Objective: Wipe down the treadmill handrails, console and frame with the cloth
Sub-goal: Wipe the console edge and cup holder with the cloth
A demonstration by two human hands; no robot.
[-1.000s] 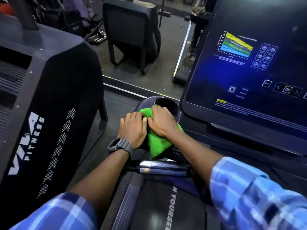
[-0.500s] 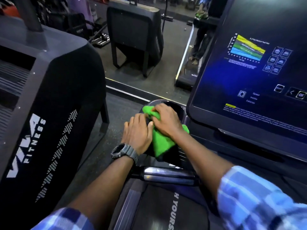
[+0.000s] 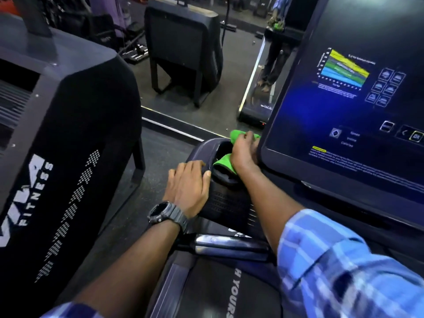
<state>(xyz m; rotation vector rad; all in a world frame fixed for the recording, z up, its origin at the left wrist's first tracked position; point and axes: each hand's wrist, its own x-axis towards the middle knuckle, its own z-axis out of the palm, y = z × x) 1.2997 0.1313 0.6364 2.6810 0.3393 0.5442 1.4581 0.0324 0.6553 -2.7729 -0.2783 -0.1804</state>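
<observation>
A bright green cloth (image 3: 224, 162) lies bunched in the cup holder (image 3: 207, 146) at the left end of the treadmill console. My right hand (image 3: 244, 150) grips the cloth at the holder's far right rim, just beside the lit touchscreen (image 3: 358, 106). Part of the cloth sticks out beyond my fingers. My left hand (image 3: 188, 187) rests flat on the dark console deck, fingers straight, touching the holder's near rim; a black watch sits on that wrist. A chrome handrail grip (image 3: 229, 245) runs across below both forearms.
A large black machine housing marked FITNESS (image 3: 64, 157) stands close on the left. A mirror ahead reflects the gym floor, another machine (image 3: 183, 47) and a person's legs. The treadmill belt cover (image 3: 218, 292) lies below.
My right hand has pushed the cloth forward and right, from the console deck into the cup holder's far rim. My left hand stays put on the deck, uncovered by the cloth.
</observation>
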